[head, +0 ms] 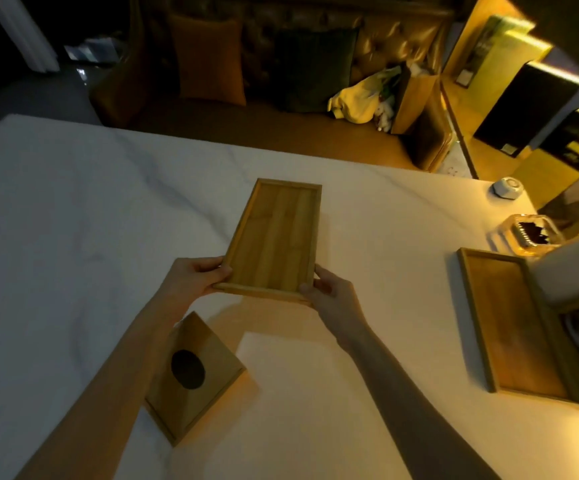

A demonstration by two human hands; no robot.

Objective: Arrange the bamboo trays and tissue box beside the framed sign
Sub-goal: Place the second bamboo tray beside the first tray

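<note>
I hold an empty bamboo tray (277, 237) above the middle of the white marble table (73, 220). My left hand (194, 277) grips its near left corner and my right hand (329, 292) grips its near right corner. A wooden tissue box (191, 375) with a round hole in its top stands on the table under my left forearm. A second bamboo tray (510, 323) lies flat at the table's right side. Next to it a pale upright object (572, 268), perhaps the framed sign, is cut off at the frame's right edge.
A glass dish with dark contents (530, 233) and a small white round object (506, 187) sit near the table's far right corner. Beyond the table stands a dark sofa with cushions (281, 64), a yellow bag (361, 98) and boxes at the right.
</note>
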